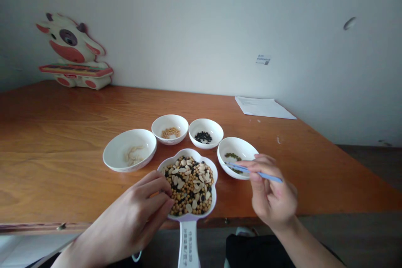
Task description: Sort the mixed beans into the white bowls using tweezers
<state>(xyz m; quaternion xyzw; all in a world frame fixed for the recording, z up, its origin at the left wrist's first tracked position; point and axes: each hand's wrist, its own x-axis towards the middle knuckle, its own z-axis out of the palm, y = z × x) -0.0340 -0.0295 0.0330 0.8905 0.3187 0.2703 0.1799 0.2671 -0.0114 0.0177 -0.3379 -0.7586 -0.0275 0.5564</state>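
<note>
A flower-shaped white bowl (213, 178) with a handle sits at the table's near edge, full of mixed beans and pale seeds. My left hand (135, 213) rests on its left rim, fingers curled around the side. My right hand (273, 194) pinches light blue tweezers (251, 171), whose tips reach over a small white bowl (243, 146) of green beans. Three more white bowls stand behind: one with pale seeds (117, 148), one with yellow beans (169, 122), one with black beans (205, 127).
The wooden table (63, 142) stands against a white wall. A cartoon cow ornament (73, 52) sits at the back left. A sheet of paper (264, 106) lies at the back right. The floor shows to the right of the table.
</note>
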